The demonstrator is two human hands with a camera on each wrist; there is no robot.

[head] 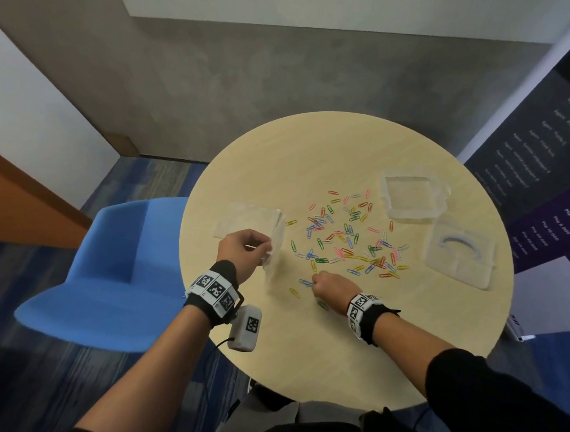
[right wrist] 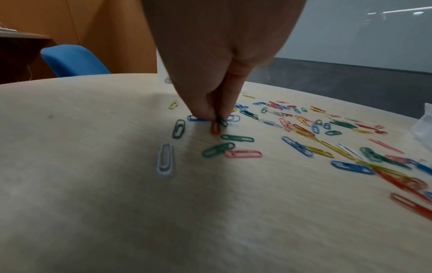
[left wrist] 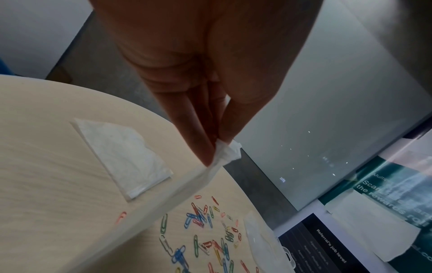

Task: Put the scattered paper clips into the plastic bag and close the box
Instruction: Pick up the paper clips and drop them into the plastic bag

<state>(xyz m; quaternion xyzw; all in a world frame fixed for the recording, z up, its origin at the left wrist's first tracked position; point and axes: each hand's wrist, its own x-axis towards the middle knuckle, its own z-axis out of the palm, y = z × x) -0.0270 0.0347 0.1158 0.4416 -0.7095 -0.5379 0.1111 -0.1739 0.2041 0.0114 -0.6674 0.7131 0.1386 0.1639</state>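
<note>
Left hand [head: 241,251] — pinching plastic bag [left wrist: 225,154] corner. Right hand [head: 331,287] — pinching paper clips [right wrist: 218,124] on round table [head: 302,350].

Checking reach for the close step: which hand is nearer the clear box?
Right. The right hand is at the clips' near edge, the clear box beyond the pile. The left hand, holding the plastic bag, is farther.
</note>
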